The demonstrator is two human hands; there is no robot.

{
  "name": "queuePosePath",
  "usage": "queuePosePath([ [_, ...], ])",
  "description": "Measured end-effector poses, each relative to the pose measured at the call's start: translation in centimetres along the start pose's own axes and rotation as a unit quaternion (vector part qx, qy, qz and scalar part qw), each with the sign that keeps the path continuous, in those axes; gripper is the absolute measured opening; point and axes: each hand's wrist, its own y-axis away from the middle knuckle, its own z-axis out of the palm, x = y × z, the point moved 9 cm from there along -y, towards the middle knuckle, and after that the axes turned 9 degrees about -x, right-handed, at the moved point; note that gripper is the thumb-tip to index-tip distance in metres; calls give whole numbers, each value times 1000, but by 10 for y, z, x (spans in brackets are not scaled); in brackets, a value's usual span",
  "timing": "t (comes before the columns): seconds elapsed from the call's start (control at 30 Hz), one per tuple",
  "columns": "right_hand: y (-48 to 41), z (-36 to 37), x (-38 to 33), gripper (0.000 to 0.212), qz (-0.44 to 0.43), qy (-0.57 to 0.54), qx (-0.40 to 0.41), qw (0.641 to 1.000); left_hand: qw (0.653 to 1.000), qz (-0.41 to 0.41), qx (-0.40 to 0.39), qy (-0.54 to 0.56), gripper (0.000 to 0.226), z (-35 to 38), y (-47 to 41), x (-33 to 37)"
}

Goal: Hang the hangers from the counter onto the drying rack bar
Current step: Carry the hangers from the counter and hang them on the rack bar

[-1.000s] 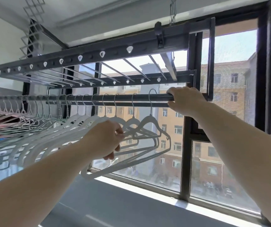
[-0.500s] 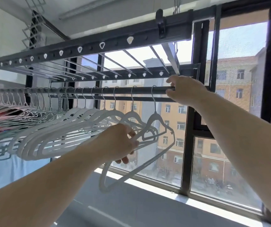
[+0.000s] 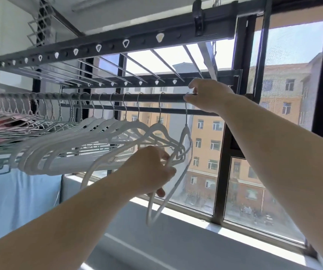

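A dark round drying rack bar [image 3: 151, 98] runs left to right at head height. Several white hangers [image 3: 90, 141] hang from it in a row. The rightmost white hanger [image 3: 186, 145] hangs turned almost edge-on, its metal hook over the bar's right end. My right hand [image 3: 208, 96] pinches that hook at the bar. My left hand [image 3: 153, 170] grips the hanger's lower body from the left, fingers curled round its arm.
Above the bar sits the rack's dark frame [image 3: 106, 45] with thin rods. Coloured hangers and pink items [image 3: 4, 121] crowd the bar's left end. A window frame [image 3: 225, 152] stands right behind, a white sill [image 3: 186, 213] below, and blue fabric [image 3: 16, 195] at lower left.
The rightmost hanger has slid right along the bar and twisted edge-on. My left hand moved right with it. My right hand shifted from gripping the bar end to pinching the hook.
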Motion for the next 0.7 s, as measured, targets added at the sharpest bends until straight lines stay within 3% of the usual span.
queuePosePath([
  [0.27,-7,11,1,35,34,52,-23,998,999,23,35,-25,25,4,-1,-1],
  [0.47,0,10,7,44,35,53,-13,998,999,18,37,-25,20,0,1,-4],
  [0.6,1,10,10,46,38,50,-19,998,997,14,36,-64,36,-2,7,0],
  [0.7,1,10,12,48,39,47,-17,998,989,39,104,-95,44,-18,24,3],
])
